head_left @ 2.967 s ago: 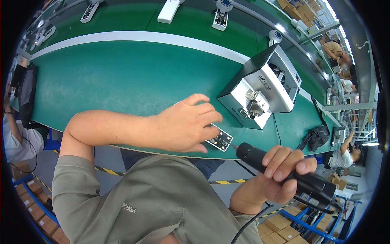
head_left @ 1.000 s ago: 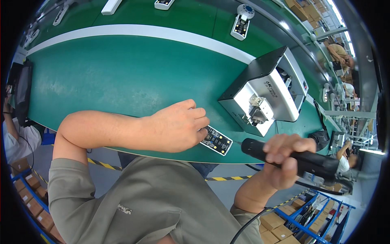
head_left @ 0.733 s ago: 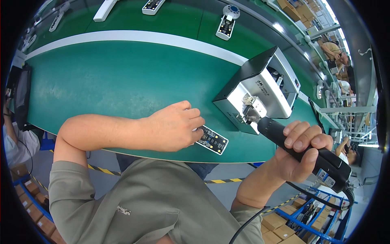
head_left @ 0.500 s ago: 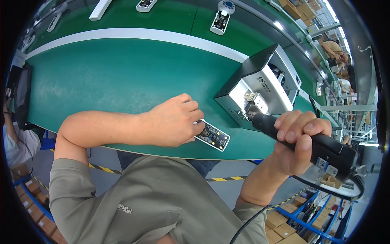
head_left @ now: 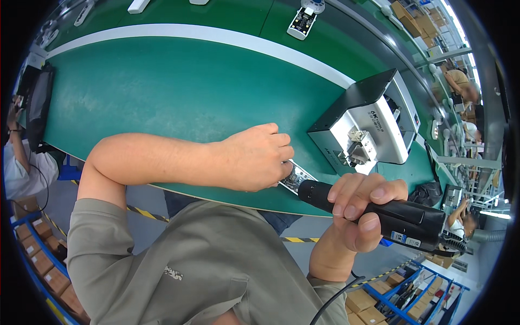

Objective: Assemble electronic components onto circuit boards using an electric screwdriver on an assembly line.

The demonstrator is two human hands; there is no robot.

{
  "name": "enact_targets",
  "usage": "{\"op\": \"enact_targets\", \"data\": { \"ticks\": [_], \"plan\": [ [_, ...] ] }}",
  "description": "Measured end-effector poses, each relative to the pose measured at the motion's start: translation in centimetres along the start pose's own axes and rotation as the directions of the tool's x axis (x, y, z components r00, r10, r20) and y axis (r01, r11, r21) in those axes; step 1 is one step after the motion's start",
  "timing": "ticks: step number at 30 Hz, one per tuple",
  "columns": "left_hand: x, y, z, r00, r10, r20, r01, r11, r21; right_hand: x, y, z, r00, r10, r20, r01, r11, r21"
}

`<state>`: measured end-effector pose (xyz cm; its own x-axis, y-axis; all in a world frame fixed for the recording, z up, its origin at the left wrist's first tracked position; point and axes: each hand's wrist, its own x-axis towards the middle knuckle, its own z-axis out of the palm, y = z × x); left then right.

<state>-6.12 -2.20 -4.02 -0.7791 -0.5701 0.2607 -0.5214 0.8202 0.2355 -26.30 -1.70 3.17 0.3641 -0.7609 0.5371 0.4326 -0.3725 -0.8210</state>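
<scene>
My right hand (head_left: 362, 210) wraps round a black electric screwdriver (head_left: 414, 223), held slanting with its front end to the left. The screwdriver's nose is over the right end of a slim white housing with a circuit board (head_left: 295, 176) in it; the bit's tip is hard to make out. My left hand (head_left: 261, 157) is closed on the housing's left end, close to the bench's near edge, and its fingers hide that part. Behind the screwdriver stands a silver and black screw feeder (head_left: 374, 122), with a metal pick-up fitting (head_left: 362, 149) on its front.
The green bench (head_left: 141, 92) ends at a white strip (head_left: 216, 33). Beyond it, a green conveyor (head_left: 238, 13) carries another housing with a board (head_left: 301, 24) and white parts. A dark bag (head_left: 40, 108) lies at the left edge. Other people sit left and far right.
My right hand has brought the screwdriver from the feeder's front leftward to the housing. My left hand stays closed on the housing. The whole view has shifted slightly.
</scene>
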Motion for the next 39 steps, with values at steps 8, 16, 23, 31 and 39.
{"op": "enact_targets", "data": {
  "ticks": [8, 16, 23, 31, 39],
  "plan": [
    [0.2, -0.2, 0.1, 0.996, 0.016, -0.088, -0.016, 1.000, 0.008, 0.3, 0.0, 1.0, 0.998, 0.031, 0.059, -0.028, 0.998, -0.048],
    [0.3, -0.1, 0.1, 0.996, 0.029, -0.083, -0.027, 0.999, 0.023, 0.6, -0.3, 1.2, 0.993, 0.026, 0.113, -0.018, 0.998, -0.066],
    [-0.1, 0.1, 0.1, 0.996, 0.024, -0.089, -0.022, 1.000, 0.019, 2.1, -5.8, -3.9, 0.975, -0.204, -0.092, 0.187, 0.968, -0.168],
    [0.1, 0.1, -0.4, 0.996, 0.034, -0.080, -0.034, 0.999, 0.008, 3.2, -4.1, -5.2, 0.960, -0.279, -0.032, 0.260, 0.926, -0.275],
    [0.2, 0.1, 0.0, 0.995, 0.031, -0.098, -0.029, 0.999, 0.014, 2.6, -4.1, -3.9, 0.993, -0.110, -0.038, 0.105, 0.989, -0.103]
  ]
}}
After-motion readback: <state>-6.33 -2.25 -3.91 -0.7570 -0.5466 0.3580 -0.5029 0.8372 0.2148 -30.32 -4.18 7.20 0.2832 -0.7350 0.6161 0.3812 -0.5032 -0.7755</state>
